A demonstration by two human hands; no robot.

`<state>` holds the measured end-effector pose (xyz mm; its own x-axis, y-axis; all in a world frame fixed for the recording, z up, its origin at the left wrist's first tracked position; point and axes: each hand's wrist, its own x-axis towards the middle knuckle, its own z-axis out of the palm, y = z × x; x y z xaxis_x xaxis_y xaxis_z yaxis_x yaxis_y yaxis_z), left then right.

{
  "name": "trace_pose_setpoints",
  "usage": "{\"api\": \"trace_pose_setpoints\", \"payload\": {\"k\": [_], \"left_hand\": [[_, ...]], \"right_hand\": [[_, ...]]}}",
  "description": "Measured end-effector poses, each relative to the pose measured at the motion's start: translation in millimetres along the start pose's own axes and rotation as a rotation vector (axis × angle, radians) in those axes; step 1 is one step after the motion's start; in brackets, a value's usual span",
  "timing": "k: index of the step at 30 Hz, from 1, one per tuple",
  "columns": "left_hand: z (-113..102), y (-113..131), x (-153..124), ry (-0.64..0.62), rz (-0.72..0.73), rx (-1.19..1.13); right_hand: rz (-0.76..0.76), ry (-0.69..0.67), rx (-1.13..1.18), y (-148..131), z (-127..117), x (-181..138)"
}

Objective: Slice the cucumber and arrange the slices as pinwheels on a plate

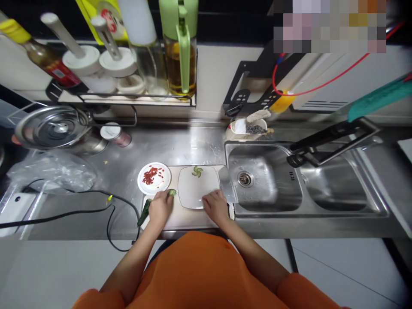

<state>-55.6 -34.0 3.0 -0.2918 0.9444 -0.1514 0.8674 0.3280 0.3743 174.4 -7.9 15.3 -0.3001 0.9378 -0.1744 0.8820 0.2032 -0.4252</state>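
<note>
My left hand (pixel 160 207) is closed around a green cucumber (pixel 171 192) on the white cutting board (pixel 186 216); the cut end pokes out past my fingers and the dark stem end (pixel 143 212) sticks out behind my wrist. My right hand (pixel 215 205) rests with curled fingers at the near right corner of a square white plate (pixel 198 191). A few cucumber slices (pixel 197 171) lie at the plate's far edge. A cleaver blade (pixel 227 184) lies flat just right of the plate, next to my right hand. A round plate of red chilli pieces (pixel 153 177) sits left of the square plate.
A double steel sink (pixel 273 180) with a black faucet (pixel 331 141) lies to the right. A pot lid (pixel 53 127), a plastic bag (pixel 54 171) and a black cable (pixel 80 210) occupy the left counter. Bottles and jars stand on a rack (pixel 128 96) behind.
</note>
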Motion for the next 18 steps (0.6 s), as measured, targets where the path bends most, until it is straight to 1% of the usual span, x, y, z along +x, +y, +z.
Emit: {"api": "trace_pose_setpoints", "payload": {"k": [9, 15, 18], "left_hand": [[-2.6, 10.4, -0.6, -0.068, -0.056, 0.101], [-1.5, 12.8, -2.3, -0.042, -0.089, 0.043], [-0.7, 11.3, -2.3, -0.028, -0.08, -0.013]], "right_hand": [[-0.016, -0.001, 0.003, -5.4, 1.9, -5.1], [-0.053, 0.025, 0.0, -8.4, 3.7, -4.8], [-0.075, 0.026, -0.006, -11.4, 4.2, -4.3]]}}
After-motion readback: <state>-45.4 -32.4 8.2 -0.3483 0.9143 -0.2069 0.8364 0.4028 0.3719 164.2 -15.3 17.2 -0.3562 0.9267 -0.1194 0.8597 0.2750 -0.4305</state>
